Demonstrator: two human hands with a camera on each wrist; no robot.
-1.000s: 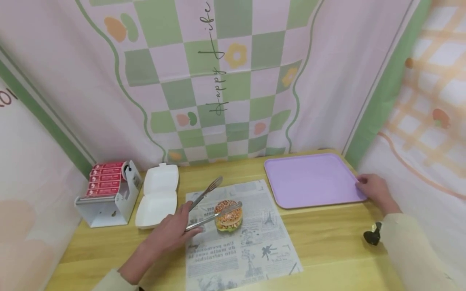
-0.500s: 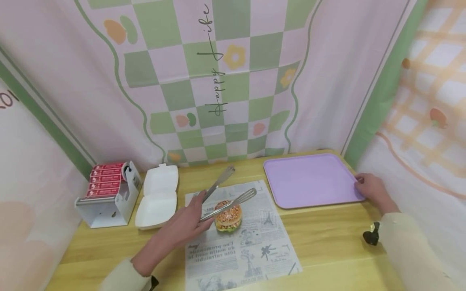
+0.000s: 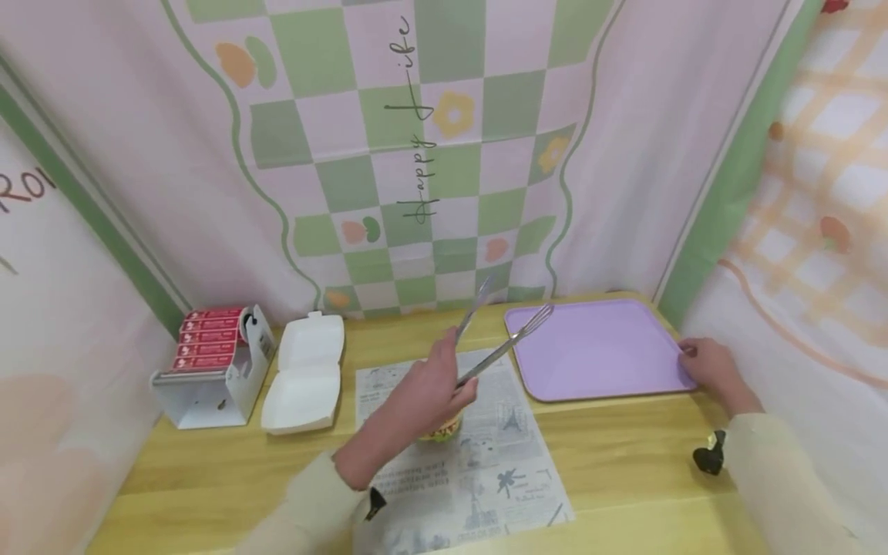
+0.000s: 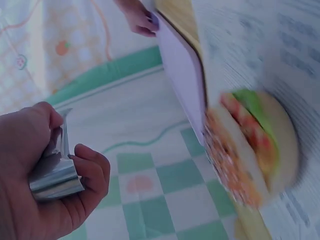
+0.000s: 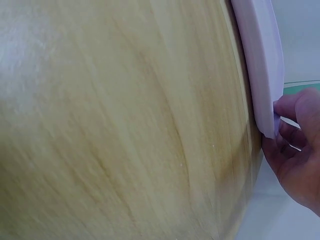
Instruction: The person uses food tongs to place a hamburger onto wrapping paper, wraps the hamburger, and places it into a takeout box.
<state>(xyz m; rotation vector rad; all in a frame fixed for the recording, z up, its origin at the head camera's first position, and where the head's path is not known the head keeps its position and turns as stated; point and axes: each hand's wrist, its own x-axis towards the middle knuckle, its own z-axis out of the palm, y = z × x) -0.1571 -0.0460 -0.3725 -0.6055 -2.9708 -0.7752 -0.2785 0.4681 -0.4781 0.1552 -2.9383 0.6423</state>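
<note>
My left hand [image 3: 423, 393] grips a pair of metal tongs [image 3: 494, 357], whose two arms spread apart and point up towards the back right, with nothing between the tips. Below that hand a sesame-bun burger [image 3: 444, 429] sits on printed newspaper-style paper [image 3: 486, 482]. The hand covers most of the burger in the head view, but the left wrist view shows its bun, filling and lettuce [image 4: 257, 112]. At the far right, my right hand [image 3: 714, 370] pinches the right rim of a flat purple tray [image 3: 597, 347], thumb on top and fingers beneath in the right wrist view.
An open white foam clamshell box [image 3: 303, 389] lies left of the paper. Beside it stands a white dispenser [image 3: 211, 401] with several red label rolls [image 3: 210, 339]. Printed curtains [image 3: 444, 177] enclose the wooden table [image 3: 624, 462] at the back and sides.
My left hand has carried the tongs up and to the right, from over the burger towards the tray. The burger stays on the paper. My right hand keeps its place on the tray.
</note>
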